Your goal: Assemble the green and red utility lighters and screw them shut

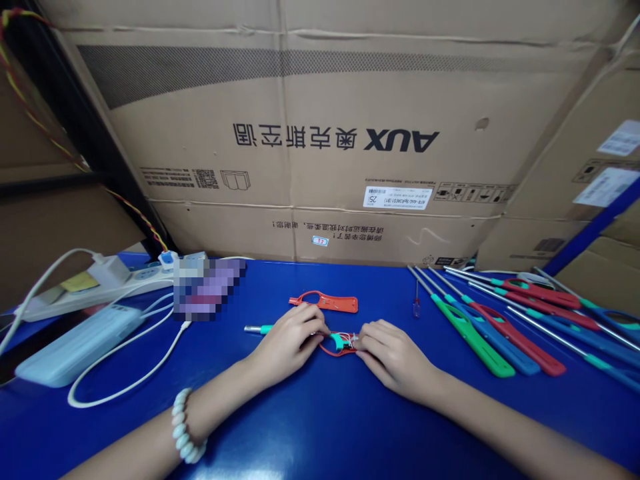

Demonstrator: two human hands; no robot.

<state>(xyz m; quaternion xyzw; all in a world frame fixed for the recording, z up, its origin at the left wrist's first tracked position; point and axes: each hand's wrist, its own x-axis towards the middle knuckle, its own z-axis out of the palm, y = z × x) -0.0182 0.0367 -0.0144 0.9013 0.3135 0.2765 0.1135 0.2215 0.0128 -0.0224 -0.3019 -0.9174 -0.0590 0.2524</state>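
Note:
Both my hands rest on the blue table (320, 427) around a partly opened long-nosed lighter (340, 342). It has a red shell half, a teal trigger and small wires showing. My left hand (290, 340) lies curled over its front part, fingers closed on it; the metal nozzle with teal collar (257, 329) sticks out to the left. My right hand (393, 353) pinches the rear end, fingers bent. A loose red shell half (327, 303) lies just beyond my hands.
Several finished long lighters, green (470, 330), blue and red (515, 333), lie fanned at the right. A small screwdriver (416, 303) lies near them. A power strip (90, 287), power bank (75, 343) and white cables occupy the left. Cardboard boxes (320, 133) wall off the back.

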